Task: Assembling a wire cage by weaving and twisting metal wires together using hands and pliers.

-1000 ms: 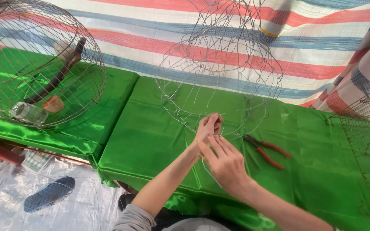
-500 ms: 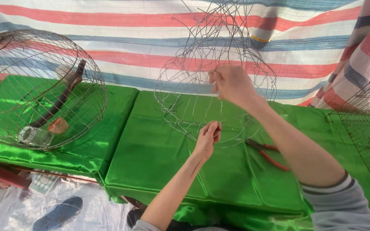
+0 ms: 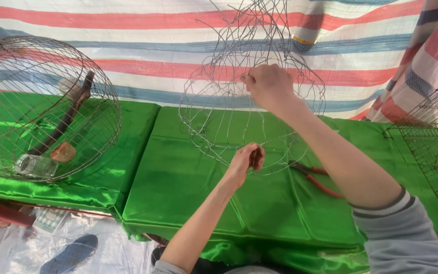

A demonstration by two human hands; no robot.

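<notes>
Since half a second ago the right hand (image 3: 269,86) has settled higher on the unfinished wire frame (image 3: 252,96), and one second ago it was down beside the left hand; now the two are well apart. Its fingers are curled closed around strands in the frame's upper middle, holding it upright. Lower down, the left hand (image 3: 247,161) pinches the frame's bottom rim, thumb and fingertips pressed tight on a thin wire (what else they hold, if anything, is too small to tell). That frame stands on the green satin cloth (image 3: 188,198) covering the table, its top rising in front of the striped tarp (image 3: 143,50) behind it.

Just right of the frame's lower edge, red-handled pliers (image 3: 314,178) lie flat on the cloth, untouched. Well to the frame's left sits a finished round wire cage (image 3: 41,109) with a dark perch, a small clear jar (image 3: 34,165) and a tan cup inside. Far right of the frame, another mesh cage (image 3: 432,127) shows at the edge of view.
</notes>
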